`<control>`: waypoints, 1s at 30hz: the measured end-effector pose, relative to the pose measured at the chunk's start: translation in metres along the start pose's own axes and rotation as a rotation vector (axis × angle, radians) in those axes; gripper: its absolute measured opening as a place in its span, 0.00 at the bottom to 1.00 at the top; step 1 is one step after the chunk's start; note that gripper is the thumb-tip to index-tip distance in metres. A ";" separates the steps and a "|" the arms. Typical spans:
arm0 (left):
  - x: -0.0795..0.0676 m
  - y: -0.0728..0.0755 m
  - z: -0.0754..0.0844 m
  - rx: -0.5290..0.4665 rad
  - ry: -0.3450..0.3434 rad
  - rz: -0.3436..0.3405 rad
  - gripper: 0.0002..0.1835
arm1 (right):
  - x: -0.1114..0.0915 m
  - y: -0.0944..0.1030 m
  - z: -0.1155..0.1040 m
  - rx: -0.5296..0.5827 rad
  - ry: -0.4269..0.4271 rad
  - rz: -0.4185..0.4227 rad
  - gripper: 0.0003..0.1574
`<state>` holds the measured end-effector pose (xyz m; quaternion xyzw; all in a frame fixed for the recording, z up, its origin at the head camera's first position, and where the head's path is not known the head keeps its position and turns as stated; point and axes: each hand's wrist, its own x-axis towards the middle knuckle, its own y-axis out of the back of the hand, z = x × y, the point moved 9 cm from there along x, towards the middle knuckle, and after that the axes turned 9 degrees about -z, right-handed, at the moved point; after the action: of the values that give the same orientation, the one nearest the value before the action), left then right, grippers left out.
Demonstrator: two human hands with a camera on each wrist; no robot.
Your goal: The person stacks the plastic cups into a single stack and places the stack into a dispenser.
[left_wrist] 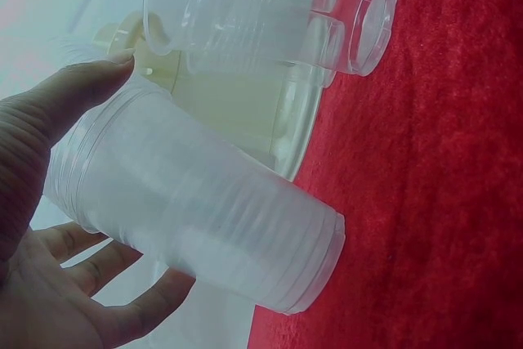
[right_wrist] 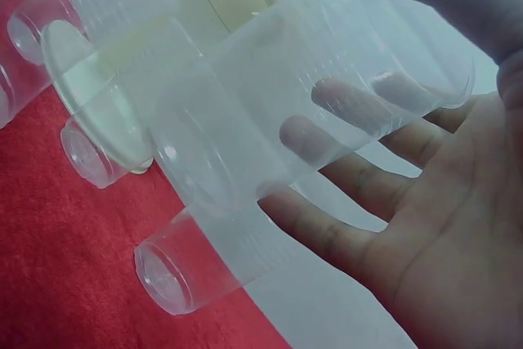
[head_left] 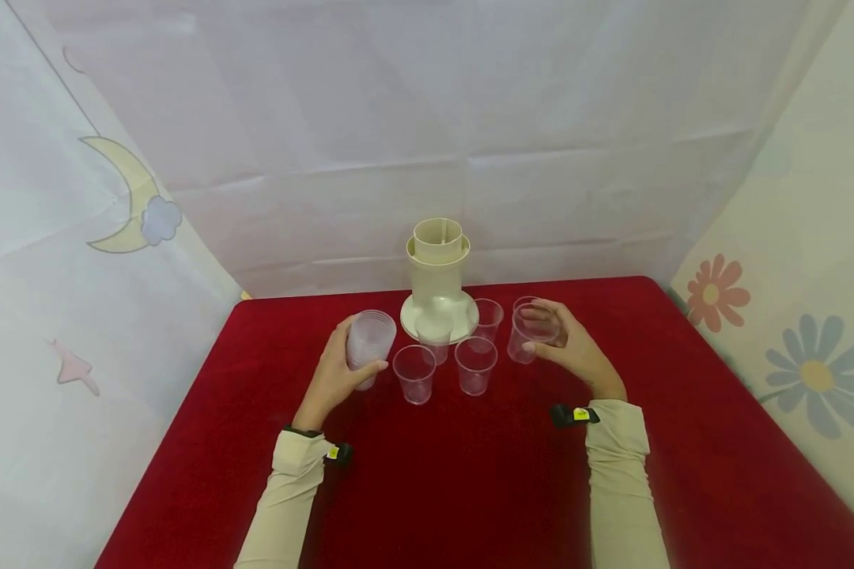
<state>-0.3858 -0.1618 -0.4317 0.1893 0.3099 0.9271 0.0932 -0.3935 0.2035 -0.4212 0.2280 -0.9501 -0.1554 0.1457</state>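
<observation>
My left hand (head_left: 333,381) holds a nested stack of clear plastic cups (head_left: 370,336) at the left of the group, thumb on one side and fingers on the other. In the left wrist view the stack (left_wrist: 221,210) tilts, its narrow bottom towards the red cloth. On the right, a single clear plastic cup (right_wrist: 237,112) sits between the thumb and fingers of my right hand (head_left: 578,353), fingertips showing through its wall. Two cups, a left one (head_left: 416,378) and a right one (head_left: 475,371), stand upright in front. Farther back stand more cups, including one (head_left: 487,316) near the middle.
A cream cylindrical holder (head_left: 436,280) on a round base (head_left: 407,316) stands behind the cups, near the far edge of the red-covered table (head_left: 455,482). Another clear cup (right_wrist: 176,271) stands behind the one in my right hand. Printed cloth walls (head_left: 370,103) surround the table.
</observation>
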 end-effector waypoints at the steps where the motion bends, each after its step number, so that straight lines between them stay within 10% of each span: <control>1: 0.000 0.000 0.000 0.002 -0.001 0.002 0.47 | 0.000 0.000 -0.002 0.007 0.007 0.000 0.46; 30: 0.000 -0.001 -0.004 0.000 0.008 0.003 0.47 | -0.002 -0.005 -0.028 0.013 0.003 0.026 0.46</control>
<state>-0.3871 -0.1631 -0.4353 0.1859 0.3100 0.9280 0.0904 -0.3800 0.1940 -0.3974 0.2169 -0.9537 -0.1469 0.1475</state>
